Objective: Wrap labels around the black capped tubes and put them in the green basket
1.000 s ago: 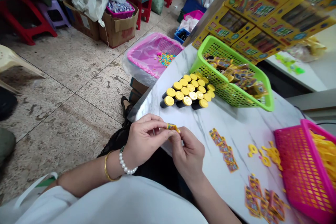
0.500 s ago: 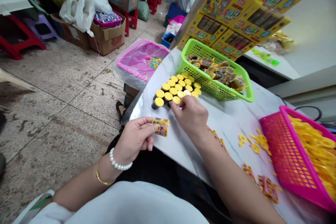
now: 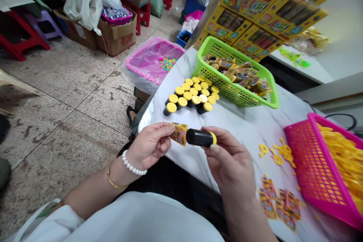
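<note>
Between thumb and fingers, my left hand (image 3: 154, 141) pinches a small printed yellow wrapper sleeve (image 3: 179, 134). My right hand (image 3: 231, 159) grips a black tube with a yellow cap (image 3: 200, 137) by its capped end. The tube lies sideways, its black end right at the sleeve's edge; whether it has entered the sleeve I cannot tell. Beyond both hands, several more black tubes with yellow caps (image 3: 186, 95) stand upright in a cluster on the white marbled table (image 3: 181, 162). Flat printed sleeves (image 3: 279, 204) lie in a loose pile right of my right forearm.
A green basket (image 3: 238, 96) of wrapped pieces stands behind the tubes, before stacked yellow boxes (image 3: 249, 0). On the right, a magenta basket (image 3: 314, 166) holds yellow plastic parts, with loose yellow rings (image 3: 279, 153) beside it. A plastic-lined pink basket (image 3: 144, 60) with colourful beads stands past the table's left edge.
My right hand has lifted a capped tube from the front of the cluster and brought it to the sleeve. My left hand still holds the sleeve, now slightly farther right.
</note>
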{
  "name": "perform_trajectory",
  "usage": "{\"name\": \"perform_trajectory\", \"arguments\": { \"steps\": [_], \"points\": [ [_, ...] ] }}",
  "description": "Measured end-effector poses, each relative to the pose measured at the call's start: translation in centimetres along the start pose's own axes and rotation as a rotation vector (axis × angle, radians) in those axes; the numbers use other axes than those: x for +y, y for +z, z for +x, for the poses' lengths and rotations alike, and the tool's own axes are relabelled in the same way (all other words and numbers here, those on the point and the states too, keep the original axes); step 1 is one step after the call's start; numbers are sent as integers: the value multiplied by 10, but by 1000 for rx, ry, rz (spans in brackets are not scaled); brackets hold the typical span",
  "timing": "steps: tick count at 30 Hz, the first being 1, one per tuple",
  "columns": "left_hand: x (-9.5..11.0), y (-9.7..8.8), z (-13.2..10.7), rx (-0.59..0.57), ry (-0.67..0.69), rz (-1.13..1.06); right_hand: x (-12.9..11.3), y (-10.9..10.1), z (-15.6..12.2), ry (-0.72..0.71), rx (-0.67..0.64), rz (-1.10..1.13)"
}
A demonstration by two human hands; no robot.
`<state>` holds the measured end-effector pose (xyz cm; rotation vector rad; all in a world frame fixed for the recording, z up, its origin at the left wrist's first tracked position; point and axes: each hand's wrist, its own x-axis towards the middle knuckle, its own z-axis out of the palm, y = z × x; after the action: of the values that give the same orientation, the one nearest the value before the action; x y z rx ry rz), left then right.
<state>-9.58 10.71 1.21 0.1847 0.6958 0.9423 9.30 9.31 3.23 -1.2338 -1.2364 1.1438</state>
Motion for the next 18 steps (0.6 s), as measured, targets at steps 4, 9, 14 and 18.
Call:
{"name": "perform_trajectory", "arguments": {
  "steps": [4, 9, 14, 18],
  "points": [
    [-2, -1, 0, -8, -11, -5, 2, 0, -4, -63, 43, -167],
    [-3, 0, 2, 16, 23, -21, -9, -3, -11, -175, -1, -280],
    [-5, 0, 3, 13, 8, -32, -13, -9, -9, -97, 23, -66],
    [-6, 0, 4, 10, 4, -24, -9, -6, -4, -22, 46, 33]
  ]
}}
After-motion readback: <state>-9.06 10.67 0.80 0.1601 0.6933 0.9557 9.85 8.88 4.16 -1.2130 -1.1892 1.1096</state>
